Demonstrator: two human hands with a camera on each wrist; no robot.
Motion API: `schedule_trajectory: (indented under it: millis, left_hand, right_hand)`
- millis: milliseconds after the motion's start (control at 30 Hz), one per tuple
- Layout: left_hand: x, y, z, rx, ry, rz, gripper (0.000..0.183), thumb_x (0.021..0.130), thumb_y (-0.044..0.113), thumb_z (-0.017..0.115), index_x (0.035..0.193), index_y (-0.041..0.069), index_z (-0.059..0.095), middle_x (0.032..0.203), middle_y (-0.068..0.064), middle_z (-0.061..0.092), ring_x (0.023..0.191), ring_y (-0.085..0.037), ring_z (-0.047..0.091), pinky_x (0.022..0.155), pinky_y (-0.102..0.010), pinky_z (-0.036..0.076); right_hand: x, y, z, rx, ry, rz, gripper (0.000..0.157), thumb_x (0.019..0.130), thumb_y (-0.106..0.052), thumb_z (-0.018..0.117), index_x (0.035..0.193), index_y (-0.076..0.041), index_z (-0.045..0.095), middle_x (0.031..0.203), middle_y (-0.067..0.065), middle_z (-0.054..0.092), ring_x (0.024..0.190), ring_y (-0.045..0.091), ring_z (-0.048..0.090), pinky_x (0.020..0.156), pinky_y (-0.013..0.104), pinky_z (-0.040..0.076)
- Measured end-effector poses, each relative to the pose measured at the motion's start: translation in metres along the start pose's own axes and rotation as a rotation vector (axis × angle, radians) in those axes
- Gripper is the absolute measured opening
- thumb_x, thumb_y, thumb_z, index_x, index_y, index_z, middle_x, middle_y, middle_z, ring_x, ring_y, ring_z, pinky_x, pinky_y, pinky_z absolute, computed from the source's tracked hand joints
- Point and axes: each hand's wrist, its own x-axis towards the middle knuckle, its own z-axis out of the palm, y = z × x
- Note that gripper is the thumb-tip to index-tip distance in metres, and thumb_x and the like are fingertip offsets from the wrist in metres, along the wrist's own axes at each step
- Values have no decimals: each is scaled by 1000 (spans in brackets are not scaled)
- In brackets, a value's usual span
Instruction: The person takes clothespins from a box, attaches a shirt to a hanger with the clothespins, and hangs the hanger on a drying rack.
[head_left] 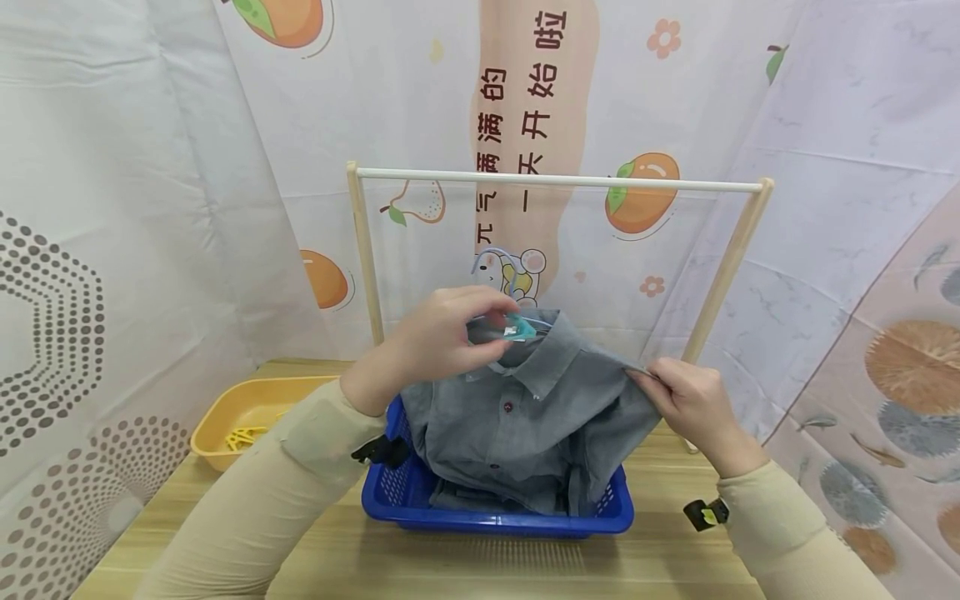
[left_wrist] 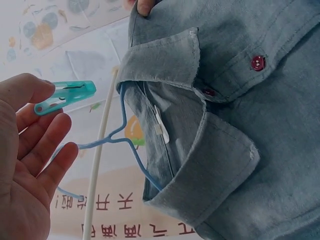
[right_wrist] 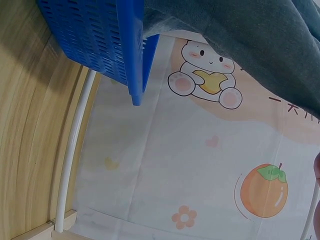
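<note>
My left hand [head_left: 450, 332] pinches a teal clothespin [left_wrist: 67, 96] between thumb and fingers, in front of the shirt's collar. A grey-blue button-up shirt [head_left: 502, 433] with dark red buttons hangs on a blue hanger [left_wrist: 116, 140], which shows through the neck opening. The hanger's hook passes behind my left fingers in the left wrist view; whether they touch it is hidden. My right hand [head_left: 693, 408] grips the shirt by its shoulder on the right, holding the cloth up. The lower part of the shirt lies in a blue basket [head_left: 495, 523].
Behind the basket stands a clothes rack with a white rail [head_left: 558, 179] and wooden posts [head_left: 731, 267]. A yellow basin [head_left: 217, 417] with yellow clothespins [head_left: 246, 437] sits at the left on the wooden table [head_left: 420, 567]. Printed curtains surround the back and sides.
</note>
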Motion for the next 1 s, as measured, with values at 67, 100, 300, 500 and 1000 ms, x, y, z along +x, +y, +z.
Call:
schedule_trajectory:
  millis: [67,100,300,500,1000]
  left_hand:
    - [1,1,1,-7,-2,3,32,84,3,78,114,-2,68,100,-9,71,86,-17,68,71,-27,56]
    - [2,1,1,-8,-2,5,32,84,3,78,114,-2,68,100,-9,71,86,-17,68,72,-28,56]
    - [7,2,4,5,-11,-4,32,84,5,78,114,-2,70,100,-7,72,87,-15,67,74,-31,55]
    - [12,4,8,11,-43,-19,31,86,7,77,115,-1,70,99,-7,71,87,-15,67,73,-34,57]
    - [27,8,22,-2,-86,-16,28,87,6,76,114,-1,69,98,-8,70,87,-16,66,72,-33,56]
  right_hand:
    - [0,0,0,-1,1,1,45,105,-37,58,66,-17,50,61,-12,38,52,-1,27,42,19,25]
    - [0,-1,0,-2,2,3,45,105,-37,58,66,-17,50,61,-12,38,53,-1,27,42,19,25]
    - [2,-2,1,1,11,5,46,105,-38,58,65,-17,50,60,-12,37,53,-2,27,42,19,24]
    - [4,-5,0,8,22,11,47,105,-38,57,65,-16,49,59,-11,36,51,-1,27,42,19,23]
    - [5,-5,1,10,35,-5,47,105,-38,57,65,-14,50,59,-11,35,50,-1,28,41,19,24]
